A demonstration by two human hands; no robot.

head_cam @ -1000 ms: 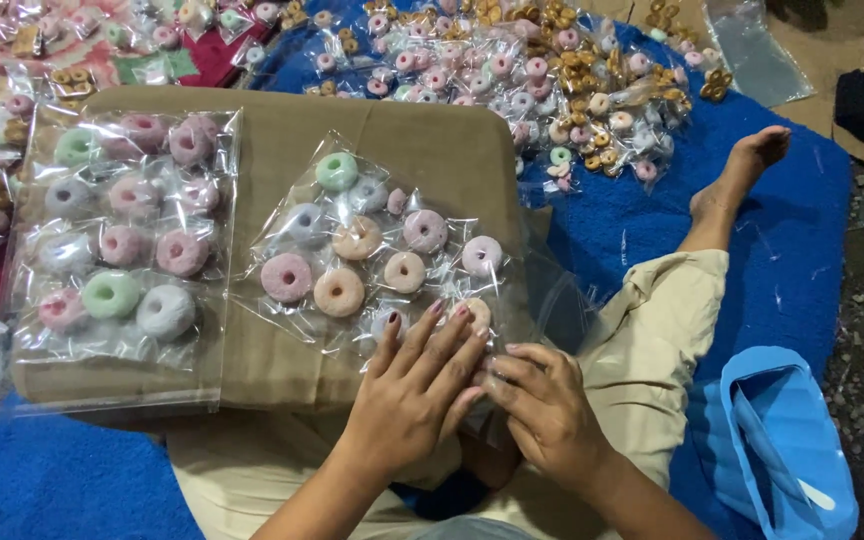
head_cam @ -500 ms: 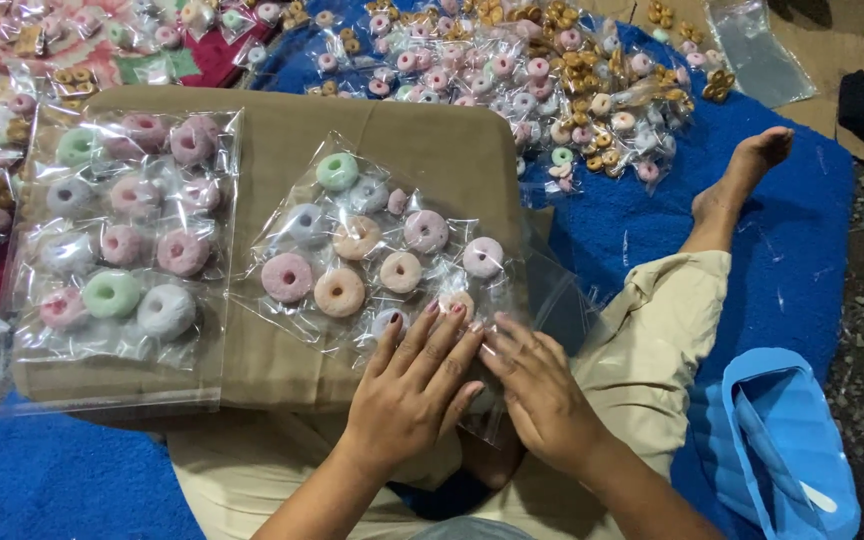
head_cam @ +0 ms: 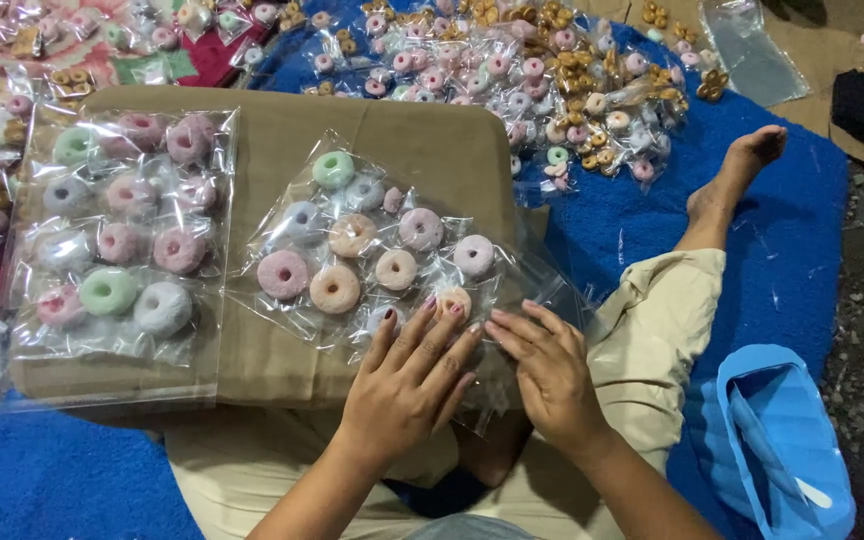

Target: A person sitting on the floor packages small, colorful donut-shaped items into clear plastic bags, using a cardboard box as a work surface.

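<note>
item: clear plastic bag of ring sweets (head_cam: 372,250), lying flat on the brown board (head_cam: 422,130) across your lap, its near edge under your hands.

left hand (head_cam: 407,385): palm down, fingers spread apart, tips pressing the bag's near edge just by a peach ring (head_cam: 454,300); clamped on nothing.

right hand (head_cam: 549,370): palm down beside the left, fingers slightly apart, lying flat on the loose film at the bag's near right corner; no pinch to be seen.

handling, as a judgement: the film looks thin, slick and floppy, so it will likely slide on the board and sag if lifted by one corner. the rings inside appear light, sugary and loose, likely to shift and bunch. you would do best to take it by the empty film at the near edge, both hands, keeping it level.

nearby: a second filled bag (head_cam: 117,225) to the left on the same board; heaps of small wrapped sweets (head_cam: 512,70) on the blue mat (head_cam: 782,250); a blue plastic container (head_cam: 777,440) by your right knee.
</note>
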